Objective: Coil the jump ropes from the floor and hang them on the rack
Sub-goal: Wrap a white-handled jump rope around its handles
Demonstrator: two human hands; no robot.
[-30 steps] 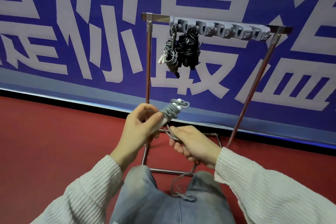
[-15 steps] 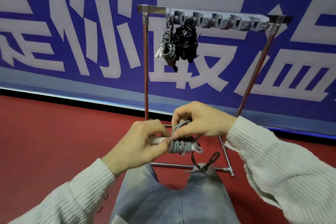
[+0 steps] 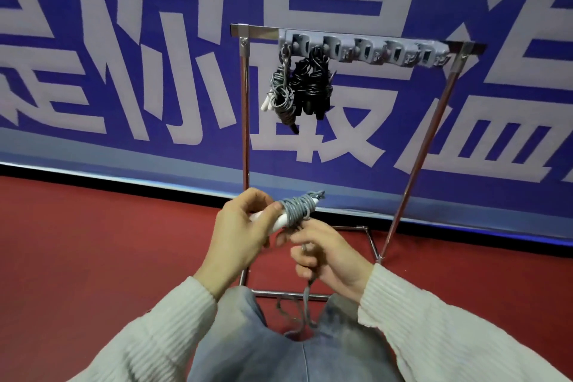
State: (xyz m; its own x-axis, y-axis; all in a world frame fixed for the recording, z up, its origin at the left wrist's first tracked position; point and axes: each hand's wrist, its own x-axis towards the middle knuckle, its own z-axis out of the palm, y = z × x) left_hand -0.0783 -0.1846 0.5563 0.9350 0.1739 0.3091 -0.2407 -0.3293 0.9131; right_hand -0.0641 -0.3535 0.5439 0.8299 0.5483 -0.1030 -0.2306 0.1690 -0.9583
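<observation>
Head view, coiling stage. The left hand (image 3: 245,226) grips the white handles (image 3: 280,222) of a grey jump rope (image 3: 299,208), thumb pressed against the turns already wound round them; the bundle points up and to the right, in front of the rack (image 3: 245,121). The right hand (image 3: 328,257), just below the bundle, has its fingers curled round the free length of the same rope. That loose tail (image 3: 307,298) drops from the fist and trails down between the knees of the blue jeans (image 3: 279,353); where its far end lies cannot be made out.

On the rack's top bar sits a grey strip of hooks (image 3: 366,51). A grey coiled rope (image 3: 282,90) and black coiled ropes (image 3: 311,87) hang from the hooks at the left end; the hooks to the right carry nothing. Behind stands a blue banner (image 3: 124,56) with large pale characters, above a red floor (image 3: 93,242).

Judged step: winding is well advanced but unfinished, since slack remains below the right hand. The next move appears to call for further turns carried round the handles under steady tension, the left thumb pinning the wraps so they do not spring loose, and then a tuck of the end before the bundle is lifted to a free hook.
</observation>
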